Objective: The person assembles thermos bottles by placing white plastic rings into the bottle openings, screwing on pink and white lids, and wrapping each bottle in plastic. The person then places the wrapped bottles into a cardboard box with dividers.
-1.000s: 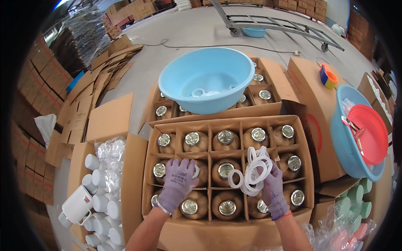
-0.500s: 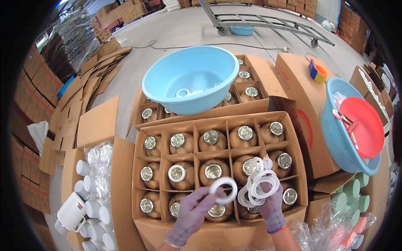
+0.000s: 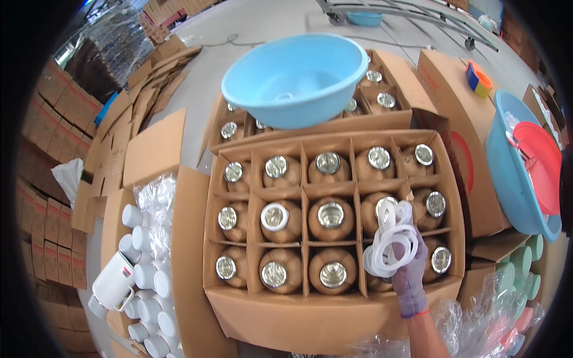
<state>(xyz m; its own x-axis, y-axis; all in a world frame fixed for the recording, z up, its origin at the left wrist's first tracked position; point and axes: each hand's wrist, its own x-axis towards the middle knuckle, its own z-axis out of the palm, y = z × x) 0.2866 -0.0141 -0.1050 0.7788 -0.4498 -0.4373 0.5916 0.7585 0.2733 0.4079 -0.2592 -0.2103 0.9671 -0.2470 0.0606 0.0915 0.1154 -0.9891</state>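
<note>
At the right of centre in the frame, my right hand (image 3: 410, 271) is clutching a loose bunch of white rings (image 3: 382, 246), its fingers closing on them over the carton's lower right cells; my left hand is lying outside the view, so I cannot tell what it is doing. I seem to be placing rings on bottle mouths: just left of centre, one fitted ring (image 3: 274, 227) is circling a silvery neck, while the other mouths I can see are going without. The next move, I judge, is calling for one ring to be parted from the bunch and seated level. The carton (image 3: 334, 322) filling the middle is holding brown bottles (image 3: 330, 232) in divided cells, one per cell where I can see. At top centre, a blue basin (image 3: 298, 113) is sitting over a second bottle-filled carton (image 3: 382, 122), with at least one pale ring lying inside it. At lower left, an open box (image 3: 197, 262) is holding white cups (image 3: 143, 274) beside clear plastic; at far right, another blue basin (image 3: 513, 179) is carrying a red dish (image 3: 543, 155).
</note>
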